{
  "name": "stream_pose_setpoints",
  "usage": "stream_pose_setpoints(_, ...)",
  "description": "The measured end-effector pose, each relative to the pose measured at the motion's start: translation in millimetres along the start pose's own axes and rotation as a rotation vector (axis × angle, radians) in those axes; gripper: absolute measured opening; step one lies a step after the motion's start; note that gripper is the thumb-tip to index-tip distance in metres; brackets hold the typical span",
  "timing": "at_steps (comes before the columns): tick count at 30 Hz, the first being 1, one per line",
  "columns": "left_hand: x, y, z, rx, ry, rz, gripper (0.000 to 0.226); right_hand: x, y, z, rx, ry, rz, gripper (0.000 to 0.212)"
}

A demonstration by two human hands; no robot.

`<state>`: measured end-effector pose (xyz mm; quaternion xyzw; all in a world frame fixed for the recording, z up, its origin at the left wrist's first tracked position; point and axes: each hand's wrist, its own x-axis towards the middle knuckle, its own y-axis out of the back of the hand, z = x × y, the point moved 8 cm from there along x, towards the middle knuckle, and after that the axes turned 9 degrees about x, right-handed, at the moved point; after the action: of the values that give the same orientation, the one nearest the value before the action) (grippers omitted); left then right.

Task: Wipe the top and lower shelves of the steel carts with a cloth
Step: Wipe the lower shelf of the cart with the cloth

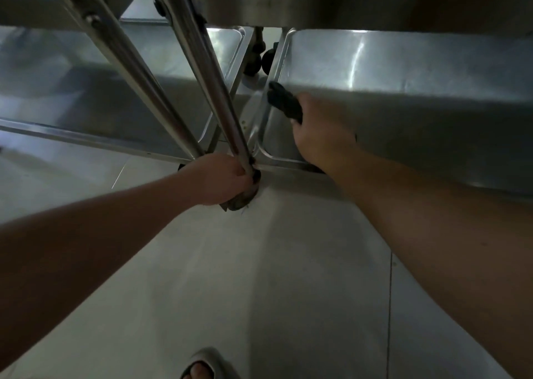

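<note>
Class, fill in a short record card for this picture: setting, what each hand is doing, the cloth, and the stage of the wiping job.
setting: two steel carts side by side on a pale tiled floor, seen from above
left hand: grips the upright steel cart leg near its base
right hand: holds a dark bunched cloth
cloth position: on the lower steel shelf of the right-side cart, near its left rim
stage: lower shelf being wiped

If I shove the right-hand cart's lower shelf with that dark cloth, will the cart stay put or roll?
It will probably roll: a dark caster shows under the lower shelf, and the floor looks smooth. The left hand grips a cart post, likely steadying it. The cloth in the right hand looks soft, so it should bunch.
</note>
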<state>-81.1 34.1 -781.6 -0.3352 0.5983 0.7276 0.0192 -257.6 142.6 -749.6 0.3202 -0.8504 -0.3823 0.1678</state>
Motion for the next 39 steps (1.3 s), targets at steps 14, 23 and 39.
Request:
stream_pose_setpoints(14, 18.6, 16.3, -25.3, -1.135, 0.148, 0.531, 0.012, -8.8, -85.7, 18.7, -0.292, 0.299, -0.481, 0.065)
stream_pose_setpoints(23, 25.6, 12.7, -21.3, -1.057, 0.152, 0.556, 0.014, 138.2, -77.1, 28.4, -0.344, -0.035, -0.398, 0.066)
stream_pose_setpoints(39, 18.9, 15.1, -7.1, -1.218, 0.175, 0.538, 0.019, 109.9, -56.3, 45.0, -0.368, 0.119, -0.319, 0.067)
